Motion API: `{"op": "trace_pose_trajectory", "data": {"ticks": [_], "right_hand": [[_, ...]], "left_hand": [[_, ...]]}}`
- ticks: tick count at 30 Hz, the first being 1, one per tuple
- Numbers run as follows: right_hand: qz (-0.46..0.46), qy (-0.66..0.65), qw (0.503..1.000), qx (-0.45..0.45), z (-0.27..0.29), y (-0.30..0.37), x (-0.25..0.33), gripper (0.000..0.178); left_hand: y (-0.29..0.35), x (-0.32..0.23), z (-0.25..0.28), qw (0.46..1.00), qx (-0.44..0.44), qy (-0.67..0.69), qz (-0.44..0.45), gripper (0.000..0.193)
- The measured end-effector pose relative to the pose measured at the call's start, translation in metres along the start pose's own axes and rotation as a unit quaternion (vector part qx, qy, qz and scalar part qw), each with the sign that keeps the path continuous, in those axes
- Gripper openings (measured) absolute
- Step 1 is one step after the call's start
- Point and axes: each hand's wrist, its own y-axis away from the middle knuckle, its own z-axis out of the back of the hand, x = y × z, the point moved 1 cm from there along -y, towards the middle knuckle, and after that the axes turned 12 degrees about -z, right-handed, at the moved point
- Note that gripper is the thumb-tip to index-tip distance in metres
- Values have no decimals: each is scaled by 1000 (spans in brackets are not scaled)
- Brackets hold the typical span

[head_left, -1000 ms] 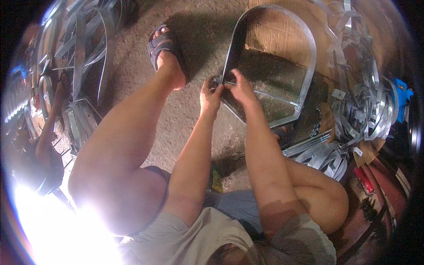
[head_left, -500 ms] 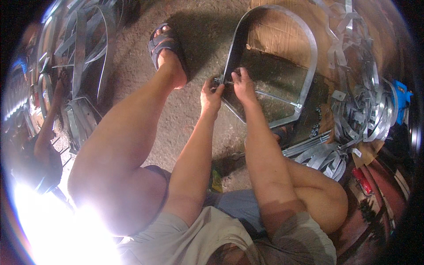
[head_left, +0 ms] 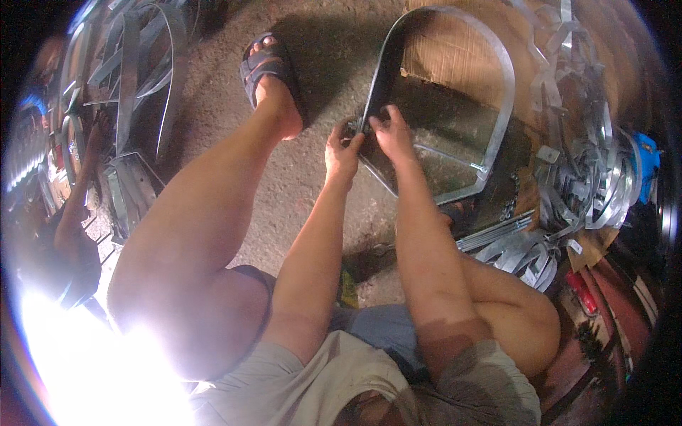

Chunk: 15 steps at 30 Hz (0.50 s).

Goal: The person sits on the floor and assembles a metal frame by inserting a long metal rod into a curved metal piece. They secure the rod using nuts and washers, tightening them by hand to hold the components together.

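Observation:
A U-shaped galvanized metal band (head_left: 506, 92) with an angled lower part stands over the floor in front of me. A thin metal rod (head_left: 447, 156) crosses between its two sides. My left hand (head_left: 342, 153) is closed at the band's left side, its thumb and fingers pinching around a small dark part where the rod meets the band. Inside the band, my right hand (head_left: 394, 140) has its fingers bent close to that same side. The rod's left stretch is hidden by the right hand, and what those fingertips grip is too small to make out.
Flat cardboard (head_left: 447, 67) lies under the band's far part. Bent metal strips (head_left: 597, 177) pile up at right, beside a bundle of rods (head_left: 497, 231) and a red-handled tool (head_left: 582, 292). More metal bands (head_left: 128, 78) stand at far left, near another person's arm (head_left: 82, 170).
The band has shifted slightly to the right. My right hand's fingers have curled and moved a little left, toward the band's side. The rod's right end looks more blurred.

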Motion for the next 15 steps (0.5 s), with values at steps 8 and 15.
{"op": "trace_pose_trajectory", "data": {"ticks": [8, 15], "right_hand": [[75, 45, 996, 6, 8, 9, -2, 71], [35, 67, 997, 5, 5, 8, 3, 63]], "left_hand": [[1, -4, 0, 1000, 17, 15, 8, 52], [0, 4, 1, 999, 21, -27, -8, 52]]}}
